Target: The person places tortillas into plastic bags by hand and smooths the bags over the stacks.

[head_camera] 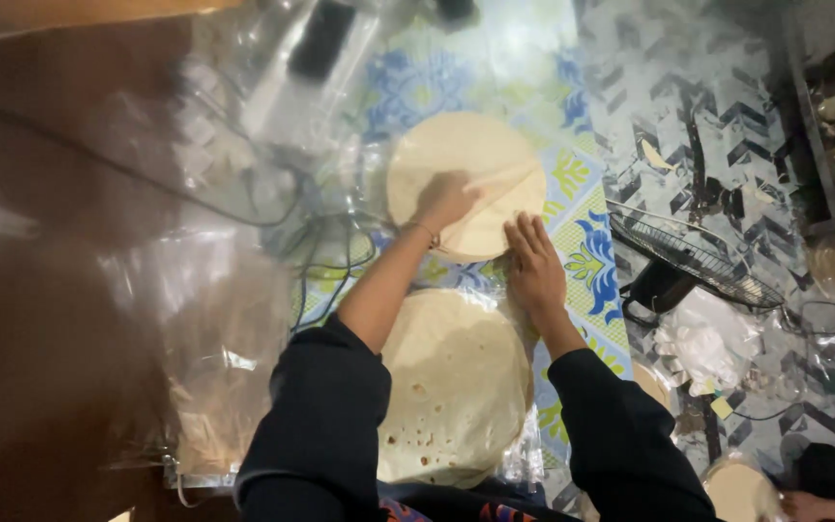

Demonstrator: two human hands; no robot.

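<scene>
A pale round flatbread (475, 159) lies on clear plastic over a blue, yellow and green patterned cloth (582, 251). My left hand (443, 201) rests flat on its lower left part, fingers spread. My right hand (533, 263) presses palm down at the flatbread's lower right edge, touching its rim. A second, larger stack of flatbread (456, 387) with brown spots lies closer to me, between my dark-sleeved forearms. Neither hand grips anything.
Crumpled clear plastic bags (234, 164) lie at the left, with a dark phone-like object (321, 39) at the top. A wire fan grille (698, 261) and white bag (707, 343) sit on the patterned floor at right. Another flatbread (741, 488) lies by someone's hand at bottom right.
</scene>
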